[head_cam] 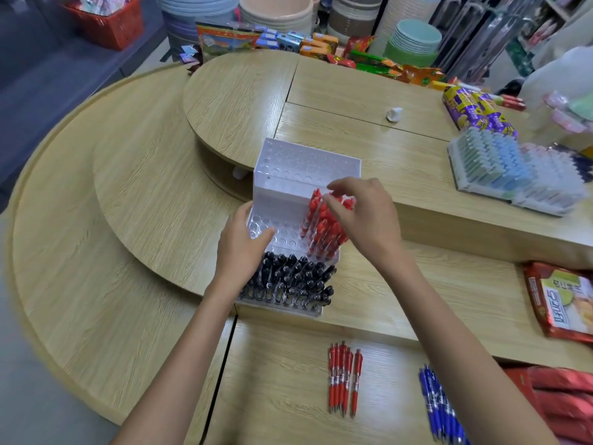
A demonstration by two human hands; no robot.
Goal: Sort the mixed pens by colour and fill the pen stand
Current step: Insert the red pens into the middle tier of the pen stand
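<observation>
A clear stepped pen stand [288,175] stands mid-table. Black pens [295,281] fill its lowest tier. Red pens [324,229] stand in the right part of the middle tier; the top tier's holes hold nothing. My left hand [244,242] rests on the stand's left side, thumb over the middle tier's bare holes. My right hand [359,213] hovers over the red pens, fingertips pinching the top of one. Several loose red pens [345,377] lie on the near shelf, with a bunch of blue pens [442,409] to their right.
A second filled display of pale blue and white pens [500,168] sits at the right. Red snack packets [561,303] lie at the right edge. A small white object [394,114] lies on the far tabletop. Bowls and packaged goods crowd the back.
</observation>
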